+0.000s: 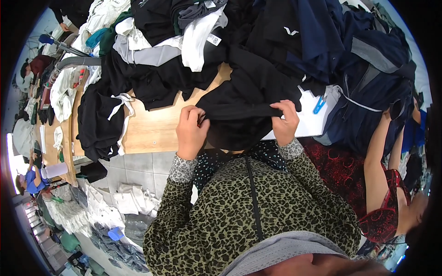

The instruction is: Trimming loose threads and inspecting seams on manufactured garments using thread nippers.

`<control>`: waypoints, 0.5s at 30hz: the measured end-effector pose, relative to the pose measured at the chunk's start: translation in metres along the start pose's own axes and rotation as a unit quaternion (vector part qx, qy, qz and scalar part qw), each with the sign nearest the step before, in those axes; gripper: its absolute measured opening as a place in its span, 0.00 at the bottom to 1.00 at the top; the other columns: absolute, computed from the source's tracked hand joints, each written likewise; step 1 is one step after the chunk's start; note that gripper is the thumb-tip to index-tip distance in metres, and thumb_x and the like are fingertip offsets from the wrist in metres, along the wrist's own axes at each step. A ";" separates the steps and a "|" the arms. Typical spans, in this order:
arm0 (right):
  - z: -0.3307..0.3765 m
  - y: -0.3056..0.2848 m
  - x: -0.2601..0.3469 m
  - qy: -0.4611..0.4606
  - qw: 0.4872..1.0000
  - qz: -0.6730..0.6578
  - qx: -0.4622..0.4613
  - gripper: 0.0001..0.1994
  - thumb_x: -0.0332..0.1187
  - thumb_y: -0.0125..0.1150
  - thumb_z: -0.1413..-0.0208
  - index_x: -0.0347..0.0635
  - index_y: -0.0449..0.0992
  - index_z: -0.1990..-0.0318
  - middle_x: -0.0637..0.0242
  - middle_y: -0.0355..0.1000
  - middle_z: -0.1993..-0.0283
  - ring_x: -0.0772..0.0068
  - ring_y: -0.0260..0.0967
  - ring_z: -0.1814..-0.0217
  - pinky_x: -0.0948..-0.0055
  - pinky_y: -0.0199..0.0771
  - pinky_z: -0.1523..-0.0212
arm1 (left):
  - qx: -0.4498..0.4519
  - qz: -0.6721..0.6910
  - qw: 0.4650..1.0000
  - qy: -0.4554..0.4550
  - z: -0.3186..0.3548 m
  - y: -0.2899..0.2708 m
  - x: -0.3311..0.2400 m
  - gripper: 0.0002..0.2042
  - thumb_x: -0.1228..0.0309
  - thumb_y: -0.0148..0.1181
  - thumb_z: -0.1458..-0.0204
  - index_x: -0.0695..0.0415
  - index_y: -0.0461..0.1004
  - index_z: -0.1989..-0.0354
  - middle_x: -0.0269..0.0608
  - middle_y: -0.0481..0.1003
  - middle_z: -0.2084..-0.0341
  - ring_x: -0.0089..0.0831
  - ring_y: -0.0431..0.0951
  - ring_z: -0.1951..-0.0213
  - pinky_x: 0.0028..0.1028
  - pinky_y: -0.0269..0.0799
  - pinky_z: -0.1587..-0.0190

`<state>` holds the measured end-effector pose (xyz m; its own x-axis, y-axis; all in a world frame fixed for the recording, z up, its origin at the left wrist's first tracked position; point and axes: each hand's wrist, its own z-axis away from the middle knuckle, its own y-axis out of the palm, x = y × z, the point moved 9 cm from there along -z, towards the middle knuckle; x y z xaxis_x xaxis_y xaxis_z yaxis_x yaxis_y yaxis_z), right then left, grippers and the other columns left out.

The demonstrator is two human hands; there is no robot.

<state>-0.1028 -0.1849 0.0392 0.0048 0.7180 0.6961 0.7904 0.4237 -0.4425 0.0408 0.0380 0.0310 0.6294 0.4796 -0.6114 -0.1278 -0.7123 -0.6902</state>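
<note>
Centrally, one black garment (251, 85) lay at the near edge of the worktop (149, 131).
Left hand (190, 134) and right hand (285, 123) each pinched its folded band (239, 111); uneven pulling could have skewed it.

Left hand (189, 133), right hand (286, 123) apart, fingers (193, 112) pinched

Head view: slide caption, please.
Left hand and right hand hold a black garment between them at a wooden table amid piled clothes.
</note>
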 end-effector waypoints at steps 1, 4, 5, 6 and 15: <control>-0.002 0.006 0.004 -0.004 1.000 0.008 0.016 0.15 0.17 0.54 0.72 0.40 0.74 0.70 0.61 0.68 0.71 0.55 0.64 0.60 0.64 0.66 0.56 | 0.006 0.017 0.999 -0.032 -0.005 -0.001 -0.015 0.15 0.73 0.68 0.63 0.59 0.70 0.65 0.41 0.67 0.65 0.30 0.74 0.74 0.26 0.73 0.72; -0.005 0.020 0.027 -0.057 0.997 -0.019 0.044 0.15 0.18 0.55 0.73 0.41 0.74 0.70 0.63 0.68 0.70 0.55 0.64 0.61 0.64 0.65 0.55 | 0.049 0.128 0.990 0.020 -0.007 0.019 -0.063 0.25 0.68 0.71 0.66 0.55 0.71 0.55 0.41 0.66 0.62 0.28 0.76 0.72 0.25 0.75 0.70; -0.005 0.021 0.035 -0.070 0.996 -0.030 0.053 0.17 0.18 0.55 0.74 0.41 0.75 0.69 0.64 0.69 0.70 0.56 0.64 0.61 0.63 0.64 0.55 | 0.045 0.094 0.994 0.045 -0.007 0.028 -0.073 0.25 0.71 0.70 0.68 0.56 0.71 0.55 0.40 0.67 0.62 0.32 0.76 0.71 0.27 0.74 0.70; -0.006 0.021 0.038 -0.074 0.995 -0.032 0.053 0.17 0.18 0.55 0.74 0.41 0.75 0.69 0.64 0.69 0.70 0.56 0.64 0.61 0.63 0.64 0.55 | 0.005 0.078 0.993 0.089 -0.010 0.033 -0.080 0.23 0.76 0.67 0.69 0.58 0.72 0.58 0.41 0.69 0.66 0.36 0.74 0.71 0.29 0.72 0.70; 0.000 -0.027 -0.018 0.047 0.997 0.026 -0.051 0.21 0.14 0.48 0.69 0.35 0.73 0.61 0.59 0.69 0.65 0.64 0.68 0.63 0.74 0.70 0.62 | -0.113 0.144 0.983 0.022 -0.013 -0.020 -0.016 0.13 0.86 0.59 0.65 0.62 0.74 0.68 0.43 0.74 0.72 0.33 0.72 0.75 0.23 0.68 0.75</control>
<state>-0.1238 -0.2093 0.0384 0.1003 0.6802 0.7261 0.8462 0.3256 -0.4219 0.0435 0.0382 0.0600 0.6257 0.2226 -0.7477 -0.1355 -0.9129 -0.3851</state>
